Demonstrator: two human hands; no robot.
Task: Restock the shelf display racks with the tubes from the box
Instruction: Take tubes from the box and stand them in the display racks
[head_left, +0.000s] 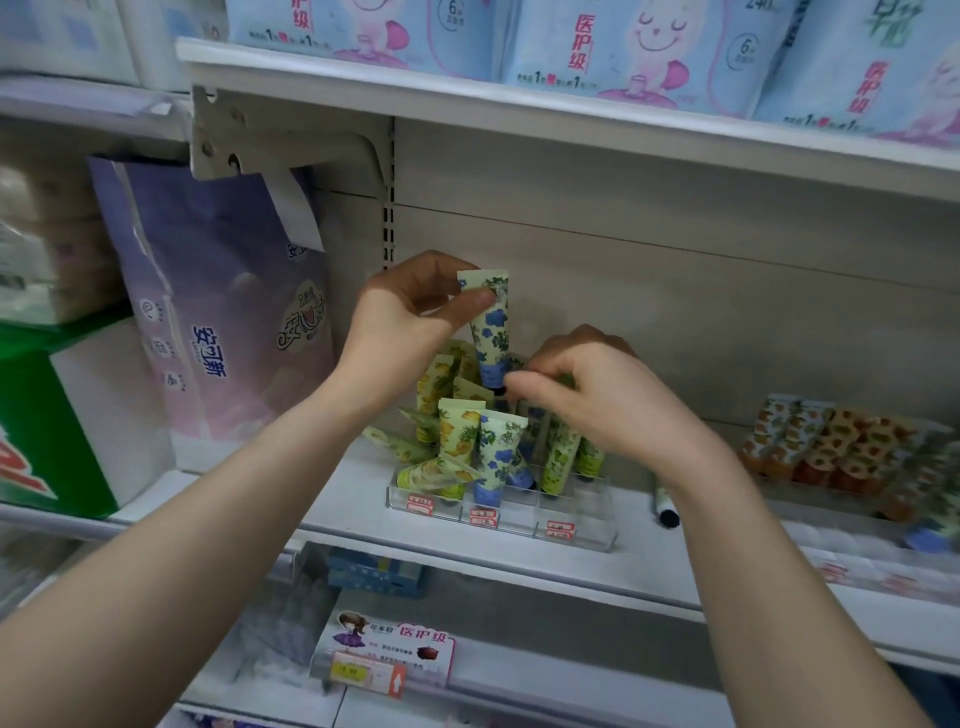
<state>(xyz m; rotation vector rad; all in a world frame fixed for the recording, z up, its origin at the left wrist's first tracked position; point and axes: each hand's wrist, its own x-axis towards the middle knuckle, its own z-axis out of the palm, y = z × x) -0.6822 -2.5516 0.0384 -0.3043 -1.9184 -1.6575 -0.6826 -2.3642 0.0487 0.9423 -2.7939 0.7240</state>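
Above the rack (576, 525), left grip (410, 306) pinches blue-flowered tube (491, 327), upright, cap (494, 386) down; right grip (587, 395) curled at cap, hold unclear; overhead packs (623, 47) read 医护级.

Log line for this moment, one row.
left hand: pinches blue-flower tube top | right hand: at its cap, grip unclear | acrylic rack: partly stocked

- Blue-flowered tube (491, 332): soft plastic, smooth, with a slight sheen.
- Display rack (582, 535): clear hard plastic, glossy.
- Shelf (649, 566): painted metal, off-white, matt.
- Bracket (291, 140): painted metal, scuffed and dull.
- Packs overhead (649, 47): thin plastic film, shiny and a bit crinkled.
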